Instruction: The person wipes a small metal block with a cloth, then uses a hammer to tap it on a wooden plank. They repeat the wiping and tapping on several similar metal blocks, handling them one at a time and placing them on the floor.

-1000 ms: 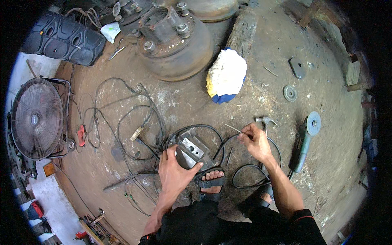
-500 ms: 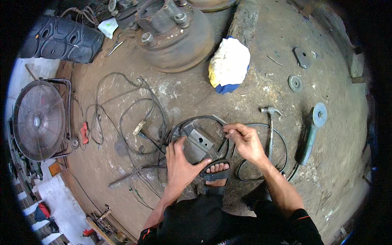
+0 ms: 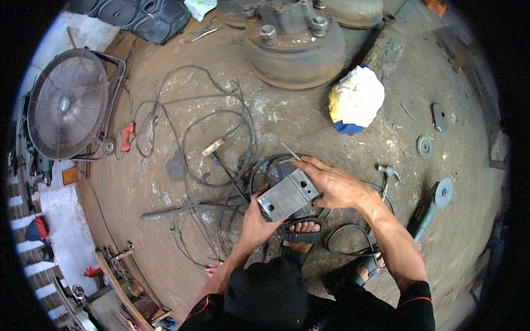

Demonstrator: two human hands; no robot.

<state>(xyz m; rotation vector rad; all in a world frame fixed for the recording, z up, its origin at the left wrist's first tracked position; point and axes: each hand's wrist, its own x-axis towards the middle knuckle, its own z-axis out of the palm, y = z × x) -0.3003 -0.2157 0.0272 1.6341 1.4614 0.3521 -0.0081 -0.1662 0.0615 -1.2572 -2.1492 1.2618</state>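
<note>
A grey metal block (image 3: 286,195) with several round holes and a stepped end lies slanted between my two hands. My left hand (image 3: 257,220) grips its lower left end, with the thumb along the near edge. At the other end, my right hand (image 3: 338,185) holds the block by its upper right corner. A thin pale stick (image 3: 290,150) pokes out past the right fingers and seems pinched in them. Dark metal (image 3: 286,166) shows just behind the block, partly hidden. My sandalled foot (image 3: 303,230) is right below it.
Black cables (image 3: 241,116) loop over the floor at left. A hammer (image 3: 388,172) and an angle grinder (image 3: 436,203) lie at right. Beyond stand a rusty flanged hub (image 3: 295,60) and a white cloth bundle (image 3: 360,96). A fan (image 3: 68,105) is far left.
My right hand, apart from the block before with the stick, has come onto its right end. The block has turned, showing its long face. The whole view has shifted.
</note>
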